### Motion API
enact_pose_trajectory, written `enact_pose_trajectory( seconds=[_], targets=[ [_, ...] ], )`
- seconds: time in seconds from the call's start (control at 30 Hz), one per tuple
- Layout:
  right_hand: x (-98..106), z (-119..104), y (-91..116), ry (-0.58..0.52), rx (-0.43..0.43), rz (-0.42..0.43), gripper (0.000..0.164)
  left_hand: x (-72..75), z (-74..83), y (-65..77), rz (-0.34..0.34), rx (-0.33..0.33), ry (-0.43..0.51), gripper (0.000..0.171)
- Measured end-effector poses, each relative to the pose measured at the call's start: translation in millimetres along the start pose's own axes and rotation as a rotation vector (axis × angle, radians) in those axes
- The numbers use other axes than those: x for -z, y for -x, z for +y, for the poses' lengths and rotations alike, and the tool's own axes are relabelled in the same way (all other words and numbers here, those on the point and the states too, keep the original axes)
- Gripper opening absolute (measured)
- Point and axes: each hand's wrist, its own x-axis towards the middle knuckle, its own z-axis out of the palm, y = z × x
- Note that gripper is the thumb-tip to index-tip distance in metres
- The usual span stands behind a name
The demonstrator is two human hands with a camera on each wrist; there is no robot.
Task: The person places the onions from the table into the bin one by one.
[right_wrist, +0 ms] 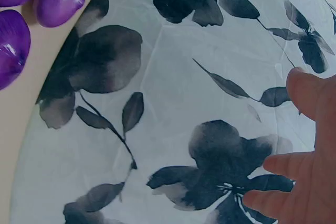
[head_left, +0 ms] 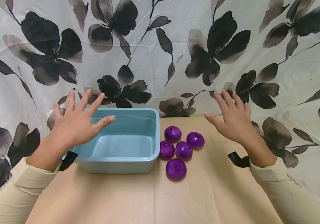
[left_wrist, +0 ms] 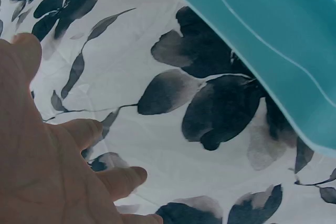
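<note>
In the head view my left hand [head_left: 77, 124] is held with fingers spread, overlapping the left side of a light blue plastic bin [head_left: 118, 168]. Nothing is in its grasp. My right hand [head_left: 234, 121] is raised with spread fingers to the right of several shiny purple onions, also holding nothing. One onion [head_left: 176, 169] sits nearest the front; another onion [head_left: 166, 150] lies close against the bin's right wall. Farther back are an onion [head_left: 173, 133] and an onion [head_left: 195, 140]. Inside the bin only its bare floor shows. The left wrist view has the bin's edge [left_wrist: 262, 72] beyond the fingers.
A tan table [head_left: 126, 199] carries the bin and the onions. Behind it hangs a white cloth [head_left: 176, 18] with dark flowers, which also shows at both sides. A black strap piece [head_left: 238, 160] sticks out from the right wrist.
</note>
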Motion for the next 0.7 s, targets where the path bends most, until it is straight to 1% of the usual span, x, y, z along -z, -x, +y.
enact_pose_trajectory(
  seconds=[0.27,0.43,0.7],
  targets=[
    [-6,-3,9,0.016,0.016,-0.042,0.092,-14.0,-9.4,-4.4,-0.070,0.032,0.020,0.100],
    [-10,-8,16,0.052,0.014,-0.050,0.097,-25.6,-9.3,-7.5,-0.122,0.032,0.022,0.102],
    [-21,-9,21,0.049,0.031,-0.071,0.099,-39.6,-1.3,-9.6,-0.126,0.013,0.027,0.100]
  ],
)
